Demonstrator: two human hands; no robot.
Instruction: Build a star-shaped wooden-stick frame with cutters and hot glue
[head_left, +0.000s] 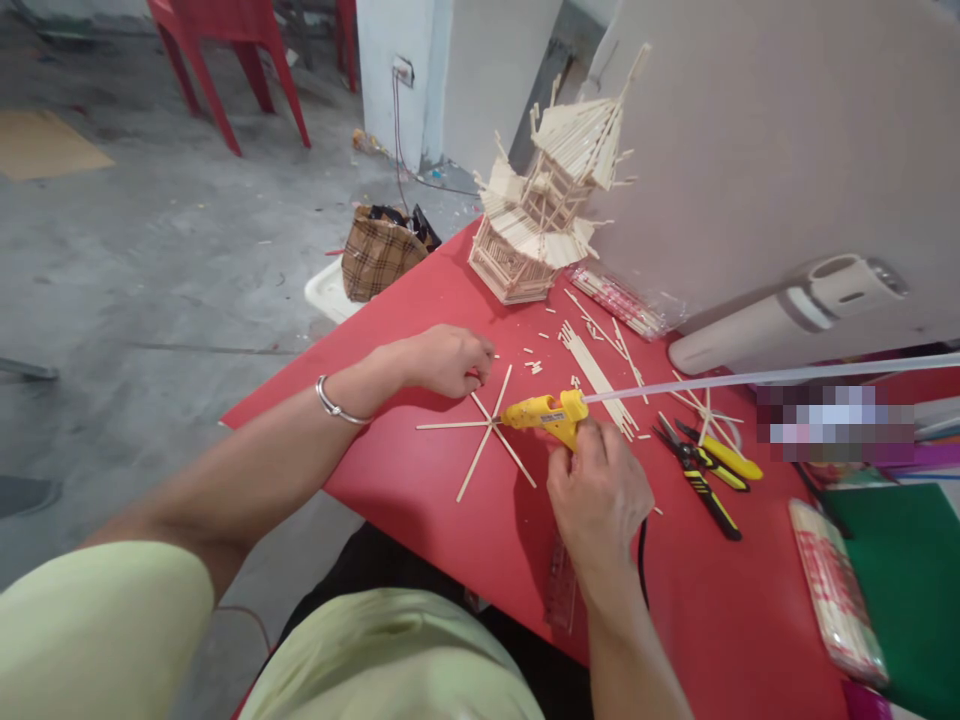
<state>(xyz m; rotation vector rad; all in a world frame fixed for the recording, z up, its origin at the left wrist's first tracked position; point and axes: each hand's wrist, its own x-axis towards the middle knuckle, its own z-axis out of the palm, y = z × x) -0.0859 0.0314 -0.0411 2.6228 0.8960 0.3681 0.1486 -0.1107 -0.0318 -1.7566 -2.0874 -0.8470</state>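
Observation:
My right hand (600,495) grips a yellow glue gun (546,413) with a long clear glue stick (750,378) out its back. The gun's nozzle touches the middle of a star of crossed wooden sticks (487,430) lying on the red table (420,480). My left hand (446,360), fingers curled, presses down on the upper arm of the star; a metal bangle is on that wrist. A tall model tower of wooden sticks (547,200) stands at the table's far side.
Loose sticks (600,370) and a packet of sticks (619,300) lie near the tower. Yellow-handled cutters (705,470) lie to the right, beside another stick packet (832,590) and green sheet (907,580). A checked bag (379,255) and red chair (225,50) stand on the floor.

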